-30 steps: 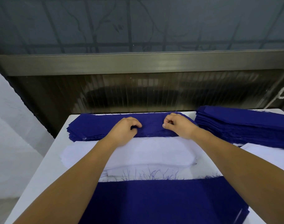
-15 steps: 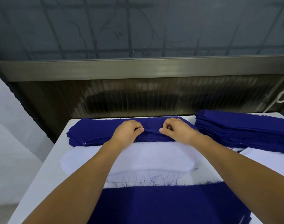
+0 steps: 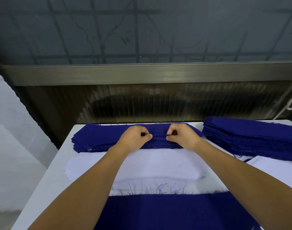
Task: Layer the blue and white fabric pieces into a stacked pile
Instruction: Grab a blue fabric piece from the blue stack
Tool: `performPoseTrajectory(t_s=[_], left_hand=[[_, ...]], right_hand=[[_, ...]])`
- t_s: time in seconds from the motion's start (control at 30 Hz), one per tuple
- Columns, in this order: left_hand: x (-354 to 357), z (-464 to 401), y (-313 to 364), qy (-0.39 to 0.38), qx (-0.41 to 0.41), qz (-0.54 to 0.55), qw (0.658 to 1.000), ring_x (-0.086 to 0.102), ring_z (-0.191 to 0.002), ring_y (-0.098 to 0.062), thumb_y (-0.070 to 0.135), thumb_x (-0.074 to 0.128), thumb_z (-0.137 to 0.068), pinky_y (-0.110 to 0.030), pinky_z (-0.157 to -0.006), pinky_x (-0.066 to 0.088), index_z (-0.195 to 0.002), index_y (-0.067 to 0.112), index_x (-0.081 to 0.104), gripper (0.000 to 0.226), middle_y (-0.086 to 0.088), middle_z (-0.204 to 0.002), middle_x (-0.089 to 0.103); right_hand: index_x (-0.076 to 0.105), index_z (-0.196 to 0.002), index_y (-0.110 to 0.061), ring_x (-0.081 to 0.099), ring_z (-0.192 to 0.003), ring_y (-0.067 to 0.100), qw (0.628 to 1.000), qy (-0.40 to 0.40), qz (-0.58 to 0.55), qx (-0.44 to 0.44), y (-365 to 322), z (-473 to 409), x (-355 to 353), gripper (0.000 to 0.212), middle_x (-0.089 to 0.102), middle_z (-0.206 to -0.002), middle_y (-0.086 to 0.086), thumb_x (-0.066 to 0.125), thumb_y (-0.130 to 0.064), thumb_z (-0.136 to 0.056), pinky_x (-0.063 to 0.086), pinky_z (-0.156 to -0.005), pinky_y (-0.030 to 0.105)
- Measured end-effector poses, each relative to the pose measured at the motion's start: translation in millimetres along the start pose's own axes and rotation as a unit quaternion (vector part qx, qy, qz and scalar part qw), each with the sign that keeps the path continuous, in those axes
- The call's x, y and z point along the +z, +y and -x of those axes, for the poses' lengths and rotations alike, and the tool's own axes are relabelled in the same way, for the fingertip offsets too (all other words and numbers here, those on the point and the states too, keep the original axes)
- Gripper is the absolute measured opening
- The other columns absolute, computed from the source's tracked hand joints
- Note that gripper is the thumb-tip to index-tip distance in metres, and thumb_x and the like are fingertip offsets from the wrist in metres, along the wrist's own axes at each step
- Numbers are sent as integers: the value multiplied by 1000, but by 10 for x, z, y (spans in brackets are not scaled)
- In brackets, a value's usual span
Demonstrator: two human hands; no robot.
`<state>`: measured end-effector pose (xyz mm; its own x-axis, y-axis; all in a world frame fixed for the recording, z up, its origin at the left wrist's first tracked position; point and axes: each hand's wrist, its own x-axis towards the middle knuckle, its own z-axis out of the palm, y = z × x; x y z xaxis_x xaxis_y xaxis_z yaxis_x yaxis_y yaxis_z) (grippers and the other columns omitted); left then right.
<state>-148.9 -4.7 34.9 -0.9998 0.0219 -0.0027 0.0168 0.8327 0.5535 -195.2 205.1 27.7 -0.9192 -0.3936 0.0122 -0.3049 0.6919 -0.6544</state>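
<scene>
A pile of blue fabric pieces [image 3: 98,138] lies along the far edge of the white table [image 3: 47,180]. My left hand [image 3: 135,138] and my right hand [image 3: 183,136] sit side by side on it, each pinching the top blue piece between thumb and curled fingers. Just in front lies a stack of white fabric pieces [image 3: 155,165]. Nearest me, a blue piece with a frayed edge [image 3: 166,211] tops another pile that rests on white fabric.
A thicker stack of blue pieces [image 3: 251,138] occupies the far right of the table, with more white fabric [image 3: 278,168] in front of it. A dark ribbed wall panel [image 3: 150,103] rises directly behind the table. The table's left edge drops off to a pale floor.
Both hands stay on the far blue pile and have closed their pinch on the top piece, bunching it slightly between them. The view has tilted up a little.
</scene>
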Motion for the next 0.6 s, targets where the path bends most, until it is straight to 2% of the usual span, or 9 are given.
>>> performPoseTrajectory(t_s=[0.1,0.2,0.27,0.33,0.43,0.6], left_hand=[[-10,-24,10,-6,-5,2,1000,60,-86,-10,26,52,-97,-22,-75,50,-102,22,69,18,5,-98,67],[-26,-50,29,-6,-12,-5,1000,61,-85,-15,21,49,-99,-25,-73,50,-98,19,68,19,0,-95,67],[-34,-68,32,-7,-14,-13,1000,62,-85,-18,18,48,-98,-27,-72,51,-96,16,68,20,-4,-96,67],[-27,-74,13,-6,-10,-31,999,61,-92,-17,12,51,-97,-25,-76,50,-105,17,67,18,-1,-104,66],[-20,-62,-44,1,0,-48,999,59,-99,-16,6,58,-92,-25,-86,50,-114,18,66,27,1,-112,64],[-192,14,-347,49,-39,-96,993,60,-95,-18,10,57,-91,-33,-84,54,-111,21,66,24,0,-108,65]], right_hand=[[64,-80,-24,63,-82,10,999,-14,-34,17,11,-15,-3,15,67,-87,-8,73,-13,-85,50,-66,17],[65,-80,-23,64,-81,9,998,-27,-57,24,13,-24,-16,13,67,-85,-9,74,-15,-84,48,-64,15],[67,-79,-24,65,-83,9,996,-25,-84,29,18,-25,-24,10,69,-86,-8,71,-20,-87,50,-68,17],[69,-81,-24,64,-87,9,994,-24,-98,39,19,-25,-38,14,70,-88,-9,62,-24,-94,50,-72,19],[68,-86,-27,61,-90,6,996,-36,-70,50,10,-38,-61,20,67,-94,-12,52,-24,-98,44,-68,13],[64,-95,-27,60,-89,8,998,-33,29,35,111,-2,-123,15,64,-99,-7,58,-13,-93,46,-70,14]])
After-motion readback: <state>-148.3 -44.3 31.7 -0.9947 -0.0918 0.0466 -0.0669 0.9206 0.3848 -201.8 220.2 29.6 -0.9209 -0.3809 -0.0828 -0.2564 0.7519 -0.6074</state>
